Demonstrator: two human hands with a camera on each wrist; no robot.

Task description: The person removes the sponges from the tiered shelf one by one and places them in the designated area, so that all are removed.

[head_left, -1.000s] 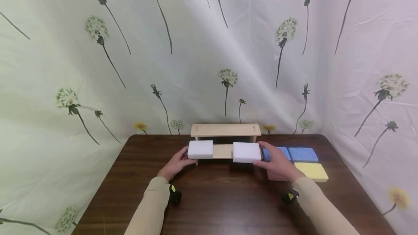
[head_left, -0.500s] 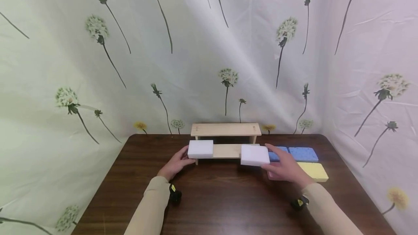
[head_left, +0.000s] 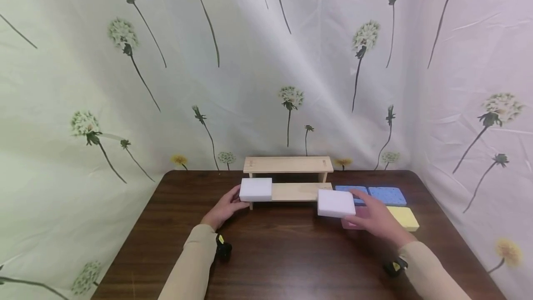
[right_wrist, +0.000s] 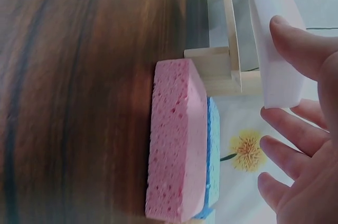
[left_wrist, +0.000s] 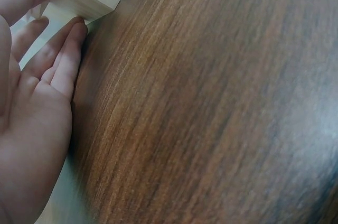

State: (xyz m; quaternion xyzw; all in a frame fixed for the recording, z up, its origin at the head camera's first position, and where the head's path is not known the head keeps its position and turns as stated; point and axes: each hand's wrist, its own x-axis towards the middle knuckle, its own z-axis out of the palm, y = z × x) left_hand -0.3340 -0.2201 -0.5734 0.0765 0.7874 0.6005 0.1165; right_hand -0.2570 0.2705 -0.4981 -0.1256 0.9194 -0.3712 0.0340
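Between the right hand's [head_left: 376, 220] thumb and fingers, the right block [head_left: 335, 203] is held by one end; it has been drawn rightward and nearer the person, mostly baring the shelf's [head_left: 293, 191] right end. Its long axis runs sideways, the free end pointed left, away from the fingertips. By the left hand's [head_left: 225, 208] fingers, the left block [head_left: 256, 189] is held, unshifted.

Head view: my left hand [head_left: 225, 208] had fingertips lost behind left white block [head_left: 256, 190]; my right hand [head_left: 376, 219] covered much of pink sponge [right_wrist: 171, 139] and one end of yellow sponge [head_left: 405, 219]. Both sleeves [head_left: 191, 263] ran off bottom edge. Marks on wooden stand [head_left: 287, 165] were too small to tell. Left wrist view: left edge cut into my palm, top edge took most of stand. Right wrist view: top edge cropped right white block [head_left: 335, 203]; blue sponge [right_wrist: 213, 150] mostly hid behind pink one.
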